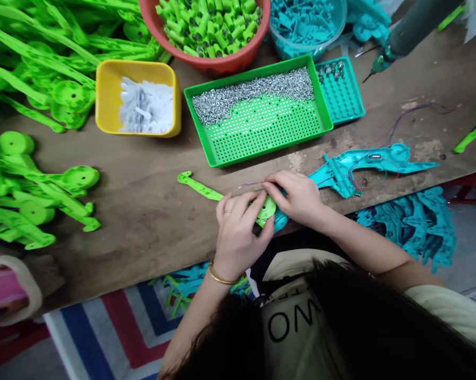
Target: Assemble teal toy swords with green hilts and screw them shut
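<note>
My left hand (240, 229) has the round end of a green plastic piece (267, 211) pinched, thumb against fingers, on the wooden bench (143, 211). My right hand (297, 196) is right beside it, fingertips by a thin wire (251, 184), honestly can't tell if they're gripping. A blue plastic piece (374, 163) sticks out past that hand.

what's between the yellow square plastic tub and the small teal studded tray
In the head view, a green rectangular perforated plastic tray holding small silver metal pieces lies between the tub and the teal tray.
</note>
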Tool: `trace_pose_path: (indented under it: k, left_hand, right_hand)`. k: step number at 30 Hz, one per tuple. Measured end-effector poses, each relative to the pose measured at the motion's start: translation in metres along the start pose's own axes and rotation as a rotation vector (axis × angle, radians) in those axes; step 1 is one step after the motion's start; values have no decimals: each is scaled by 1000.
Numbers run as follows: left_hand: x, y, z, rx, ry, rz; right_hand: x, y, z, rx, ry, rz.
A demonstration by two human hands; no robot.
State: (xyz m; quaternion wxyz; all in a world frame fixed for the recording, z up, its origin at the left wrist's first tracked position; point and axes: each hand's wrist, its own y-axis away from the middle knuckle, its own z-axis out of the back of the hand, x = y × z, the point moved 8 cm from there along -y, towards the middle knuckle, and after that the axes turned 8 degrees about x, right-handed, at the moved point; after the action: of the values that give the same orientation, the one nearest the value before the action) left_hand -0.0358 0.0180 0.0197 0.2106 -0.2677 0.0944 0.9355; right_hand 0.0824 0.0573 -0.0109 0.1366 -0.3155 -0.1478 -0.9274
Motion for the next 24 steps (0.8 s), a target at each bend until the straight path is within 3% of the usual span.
trace_pose_path:
  k: [5, 12, 19, 22, 24]
  left_hand:
    - [-1, 5, -4, 81, 27, -42]
    - [6, 15, -13, 81, 15, 26]
    - [12, 35, -11, -161, -55, 235]
    - [18, 39, -5, -205, 128, 235]
    - [32, 48, 9, -339, 362, 295]
  right_hand:
    - [-1, 0, 0, -15, 3, -2]
    - [2, -3, -5, -4, 91, 14]
    - [4, -12, -5, 26, 114, 14]
    - [19, -15, 8, 55, -30, 95]
    - [35, -14, 17, 91, -162, 174]
